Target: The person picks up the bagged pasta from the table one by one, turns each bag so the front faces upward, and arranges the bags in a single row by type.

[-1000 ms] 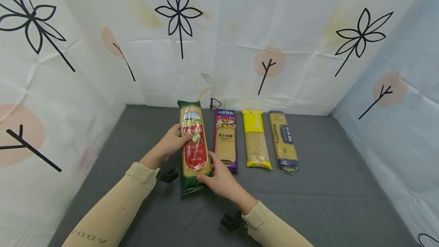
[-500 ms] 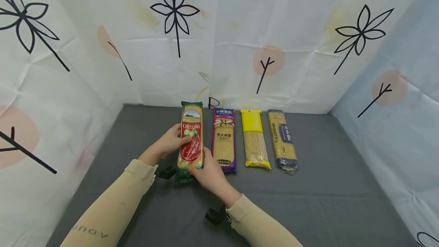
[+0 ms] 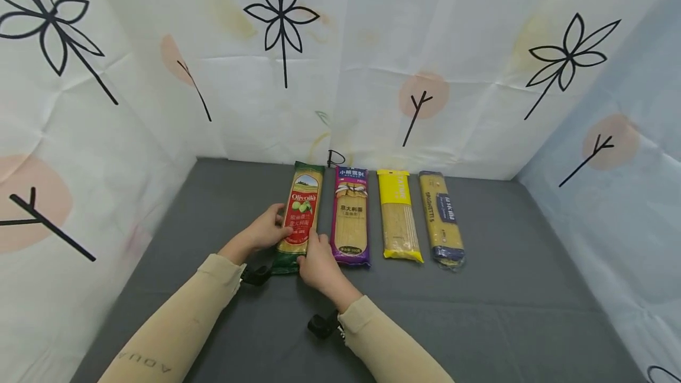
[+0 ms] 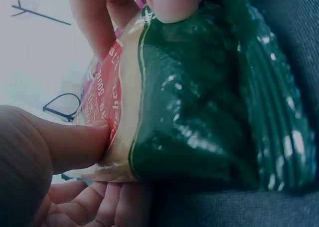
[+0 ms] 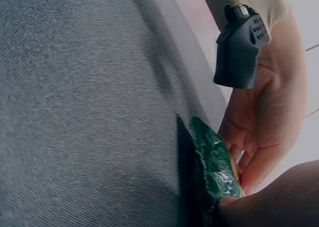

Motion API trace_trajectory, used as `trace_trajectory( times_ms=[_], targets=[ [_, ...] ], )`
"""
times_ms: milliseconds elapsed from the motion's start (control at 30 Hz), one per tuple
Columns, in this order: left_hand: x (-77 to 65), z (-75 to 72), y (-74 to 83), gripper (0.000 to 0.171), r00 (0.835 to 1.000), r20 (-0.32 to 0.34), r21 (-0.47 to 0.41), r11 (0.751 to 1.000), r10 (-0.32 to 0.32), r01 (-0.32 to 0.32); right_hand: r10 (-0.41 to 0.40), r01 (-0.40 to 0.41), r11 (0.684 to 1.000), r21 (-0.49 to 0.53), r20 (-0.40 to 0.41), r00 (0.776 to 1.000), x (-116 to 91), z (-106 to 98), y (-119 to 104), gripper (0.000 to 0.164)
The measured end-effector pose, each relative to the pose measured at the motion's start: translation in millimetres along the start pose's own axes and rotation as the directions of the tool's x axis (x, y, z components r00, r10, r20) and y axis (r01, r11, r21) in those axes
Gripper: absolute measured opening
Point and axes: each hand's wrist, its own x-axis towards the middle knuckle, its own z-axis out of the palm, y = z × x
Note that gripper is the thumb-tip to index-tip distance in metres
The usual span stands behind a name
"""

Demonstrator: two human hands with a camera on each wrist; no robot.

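A green-ended spaghetti packet with a red label (image 3: 303,213) lies leftmost in a row of packets, its top leaning slightly right. My left hand (image 3: 262,230) grips its left edge, thumb over the front. Lower on the right edge, my right hand (image 3: 322,266) pinches it near the green end. The left wrist view shows that crinkled green end (image 4: 194,97) close up, with my left thumb pressing the label and a right fingertip at the top. In the right wrist view, the green end (image 5: 215,162) is close over the cloth, beside my right thumb.
To the right lie a purple-edged pasta packet (image 3: 351,217), a yellow-topped pasta packet (image 3: 399,214) and a blue-labelled spaghetti packet (image 3: 441,217). All rest on a dark grey cloth-covered table (image 3: 479,336). A patterned white curtain (image 3: 362,28) stands behind and at both sides.
The green-ended packet has come down closer to the table, and its top has swung right beside the purple-edged packet. Both hands moved with it, the right hand shifting left.
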Motion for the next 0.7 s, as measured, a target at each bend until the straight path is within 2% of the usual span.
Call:
trace_trajectory(
  times_ms=[133, 300, 533, 700],
  targets=[
    [-4.7, -4.7, -2.1, 0.069, 1.0, -0.006, 0.012, 1.0, -0.019, 0.019, -0.016, 0.016, 1.0, -0.017, 0.01, 1.0, 4, 4, -3, 0.071],
    [-0.5, -4.0, -5.1, 0.07, 1.0, -0.016, 0.02, 1.0, -0.012, 0.012, -0.025, 0.026, 0.999, -0.048, 0.016, 1.0, 10, 3, 0, 0.071],
    [8.0, 0.2, -8.2, 0.07, 1.0, -0.026, 0.028, 1.0, -0.013, 0.014, -0.033, 0.034, 0.997, -0.073, 0.016, 0.999, 11, 2, 5, 0.069],
    [7.5, 7.8, -10.9, 0.069, 0.999, -0.035, 0.023, 1.0, -0.015, 0.016, 0.006, -0.004, 0.999, -0.041, 0.042, 0.999, 6, 3, 6, 0.07]
  ],
)
